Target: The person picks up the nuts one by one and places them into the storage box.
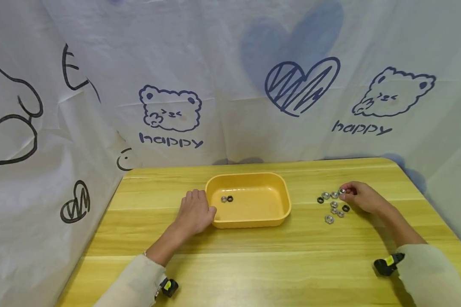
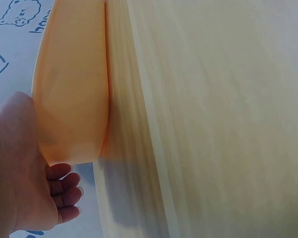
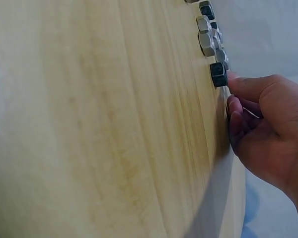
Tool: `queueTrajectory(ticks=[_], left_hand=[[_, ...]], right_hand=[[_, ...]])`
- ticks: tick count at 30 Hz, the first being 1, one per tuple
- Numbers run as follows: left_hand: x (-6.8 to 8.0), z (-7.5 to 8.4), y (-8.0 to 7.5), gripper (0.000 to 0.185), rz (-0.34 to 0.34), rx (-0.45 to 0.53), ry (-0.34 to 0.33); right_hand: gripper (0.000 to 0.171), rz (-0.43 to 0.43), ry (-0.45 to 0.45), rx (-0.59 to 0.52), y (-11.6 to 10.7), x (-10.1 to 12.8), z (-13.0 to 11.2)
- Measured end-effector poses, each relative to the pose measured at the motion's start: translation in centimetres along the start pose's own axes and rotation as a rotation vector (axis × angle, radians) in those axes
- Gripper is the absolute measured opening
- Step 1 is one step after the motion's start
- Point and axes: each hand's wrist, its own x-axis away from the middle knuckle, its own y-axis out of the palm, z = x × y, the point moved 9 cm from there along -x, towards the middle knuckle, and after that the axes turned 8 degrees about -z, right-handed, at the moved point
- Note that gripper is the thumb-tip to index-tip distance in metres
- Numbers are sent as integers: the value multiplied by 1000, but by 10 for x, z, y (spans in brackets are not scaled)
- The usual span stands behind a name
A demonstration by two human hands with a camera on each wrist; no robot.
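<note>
Head view: right hand [image 1: 363, 197] pinches a nut [image 1: 342, 191] beside the pile [image 1: 333, 205].

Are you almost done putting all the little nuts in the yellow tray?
Not nearly. Two nuts lie in the yellow tray, which the left hand steadies. The right hand is pinching one nut. About eight loose nuts wait on the table.

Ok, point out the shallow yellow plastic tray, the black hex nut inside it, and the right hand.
Shallow yellow plastic tray [image 1: 253, 223], head view, front rim.
Black hex nut [image 1: 230, 198], head view, its top.
Right hand [image 1: 363, 197], head view, back of hand.
</note>
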Motion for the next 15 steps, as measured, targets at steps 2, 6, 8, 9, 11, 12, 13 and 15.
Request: queueTrajectory(ticks=[2, 6, 8, 9, 11, 12, 13, 15], left_hand=[[0, 0, 0, 31, 0, 4, 1], [0, 0, -1, 31, 2, 7, 9], [0, 0, -2, 32, 2, 5, 11], [1, 0, -1, 32, 1, 3, 11], [1, 0, -1, 32, -2, 2, 10], [1, 0, -1, 32, -4, 1, 9], [1, 0, -1, 33, -4, 0, 9], [1, 0, -2, 33, -4, 4, 8]], right_hand=[[40, 15, 3, 15, -2, 0, -1], [41, 41, 16, 45, -5, 1, -1], [42, 52, 21, 44, -7, 2, -2], [43, 60, 26, 41, -8, 3, -2], [44, 84, 34, 41, -10, 4, -3], [44, 102, 39, 42, -11, 5, -4], [43, 120, 46, 42, -13, 5, -4], [42, 151, 52, 40, -15, 6, -5]])
